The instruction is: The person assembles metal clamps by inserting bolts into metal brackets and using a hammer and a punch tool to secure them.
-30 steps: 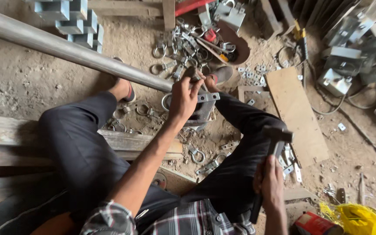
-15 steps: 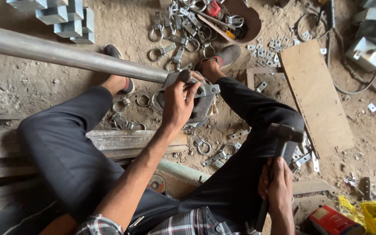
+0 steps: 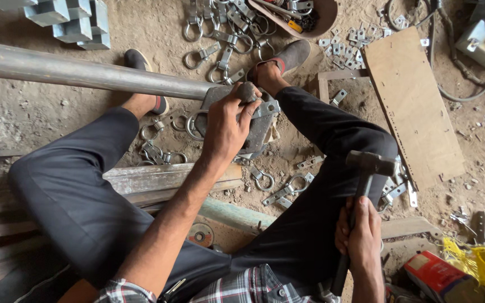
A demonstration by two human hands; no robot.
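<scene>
My left hand (image 3: pixel 228 120) grips a grey metal clamp piece (image 3: pixel 259 120) at the end of a long steel pipe (image 3: pixel 85 73) that runs in from the left. The clamp rests between my knees on the dirt floor. My right hand (image 3: pixel 359 233) holds the handle of a hammer (image 3: pixel 369 164), head up, beside my right thigh, away from the clamp. I sit with legs in dark trousers spread on either side of the pipe end.
Several ring clamps (image 3: pixel 220 33) lie scattered on the ground ahead and under my legs. A brown bowl (image 3: pixel 310 14) of parts sits at the top. A wooden board (image 3: pixel 411 106) lies right, grey blocks (image 3: pixel 68 17) top left, timber planks (image 3: pixel 141 179) under my left leg.
The view has shifted so the scene sits lower and closer. My left hand has closed more firmly over the clamp at the pipe end. The hammer stays raised by my right thigh.
</scene>
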